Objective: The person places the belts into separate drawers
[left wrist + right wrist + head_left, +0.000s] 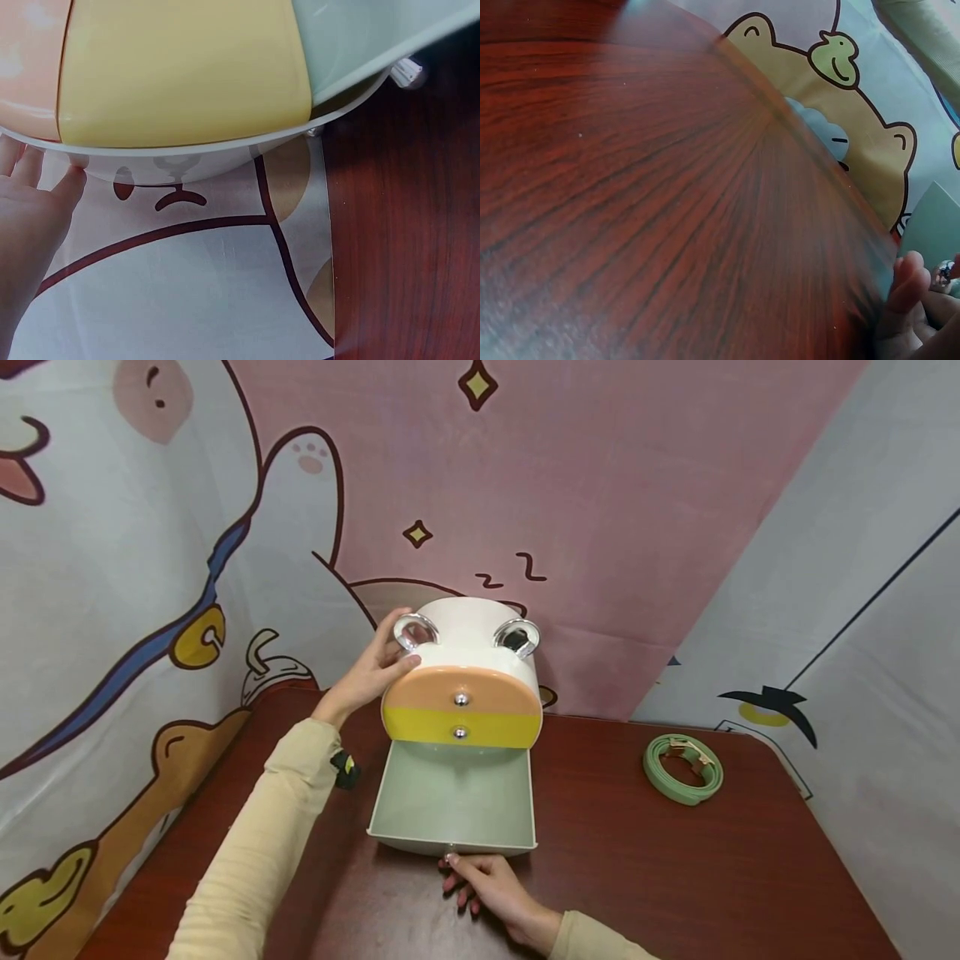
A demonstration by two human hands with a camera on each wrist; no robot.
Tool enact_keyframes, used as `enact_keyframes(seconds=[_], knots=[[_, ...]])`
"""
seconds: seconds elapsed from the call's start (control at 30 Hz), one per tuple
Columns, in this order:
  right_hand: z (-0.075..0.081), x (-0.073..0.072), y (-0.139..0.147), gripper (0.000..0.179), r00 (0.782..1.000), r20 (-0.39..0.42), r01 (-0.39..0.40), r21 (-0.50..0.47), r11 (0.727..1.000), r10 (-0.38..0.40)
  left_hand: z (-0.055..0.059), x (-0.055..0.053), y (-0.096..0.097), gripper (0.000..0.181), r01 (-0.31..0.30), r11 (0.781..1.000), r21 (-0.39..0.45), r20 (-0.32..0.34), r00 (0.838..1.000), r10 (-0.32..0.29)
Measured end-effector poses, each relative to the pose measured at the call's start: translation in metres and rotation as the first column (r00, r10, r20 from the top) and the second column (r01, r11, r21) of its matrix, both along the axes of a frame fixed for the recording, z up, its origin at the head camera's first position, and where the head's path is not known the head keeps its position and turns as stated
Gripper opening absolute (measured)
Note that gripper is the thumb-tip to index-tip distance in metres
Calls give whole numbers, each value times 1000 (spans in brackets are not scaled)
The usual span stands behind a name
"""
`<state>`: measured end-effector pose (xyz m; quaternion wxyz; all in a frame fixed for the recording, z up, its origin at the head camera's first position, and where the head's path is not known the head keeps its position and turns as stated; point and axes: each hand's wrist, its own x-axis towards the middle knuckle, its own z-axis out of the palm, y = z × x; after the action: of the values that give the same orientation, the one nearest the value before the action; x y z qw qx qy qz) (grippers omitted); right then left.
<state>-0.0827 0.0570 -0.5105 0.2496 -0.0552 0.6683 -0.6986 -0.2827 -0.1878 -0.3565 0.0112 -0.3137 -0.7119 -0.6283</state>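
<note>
A small rounded white cabinet [468, 635] with two shiny ring-shaped ears stands on the table. Its front has an orange drawer [427, 689] and a yellow drawer [420, 725], both flush, each with a silver knob. Below them a pale green drawer [457, 793] is pulled far out, and its inside looks bare. My left hand [375, 664] rests against the cabinet's upper left side by one ear; in the left wrist view its fingertips [75, 176] press on the side wall. My right hand [498, 889] pinches the silver knob [943, 276] of the green drawer between thumb and finger.
A coiled green belt [682, 768] with a gold-coloured buckle lies to the right on the dark red wooden table [622, 852]. A cloth with cartoon figures [585, 527] hangs behind the table and along its sides.
</note>
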Motion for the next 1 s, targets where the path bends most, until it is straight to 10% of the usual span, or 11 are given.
enact_keyframes(seconds=[1.0], knots=[[3, -10, 63, 37, 950, 36, -311, 36, 950, 310, 2, 2, 0, 70, -27, 999, -35, 28, 999, 28]])
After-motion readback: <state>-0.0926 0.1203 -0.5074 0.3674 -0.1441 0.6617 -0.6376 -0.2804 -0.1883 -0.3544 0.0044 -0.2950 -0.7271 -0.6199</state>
